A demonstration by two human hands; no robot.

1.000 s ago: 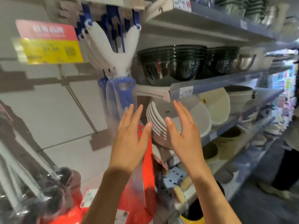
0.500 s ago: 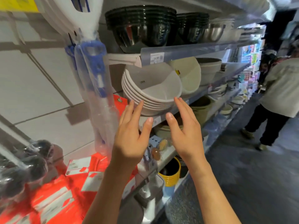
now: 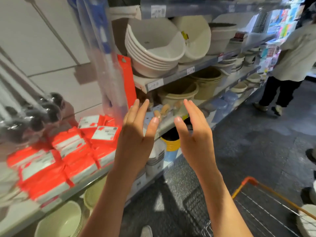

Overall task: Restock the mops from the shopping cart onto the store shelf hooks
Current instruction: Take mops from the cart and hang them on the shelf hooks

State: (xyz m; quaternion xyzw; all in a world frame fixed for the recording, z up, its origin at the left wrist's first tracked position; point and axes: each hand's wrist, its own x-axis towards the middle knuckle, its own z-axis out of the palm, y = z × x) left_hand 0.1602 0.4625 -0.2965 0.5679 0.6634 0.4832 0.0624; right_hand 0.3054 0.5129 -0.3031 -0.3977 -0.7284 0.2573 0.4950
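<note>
Hands, left [image 3: 135, 141] and right [image 3: 196, 139], hover apart, empty, fingers straight, beside one hanging bagged mop [image 3: 109, 65].

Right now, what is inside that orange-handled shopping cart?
Little shows: in the shopping cart only a pale rounded item at the frame's right edge; I cannot tell what. The rest lies outside the picture.

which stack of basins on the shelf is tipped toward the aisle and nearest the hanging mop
The grey-white basin stack, leftmost on its shelf, beside the bagged hanging mop; the cream stack sits farther right.
</note>
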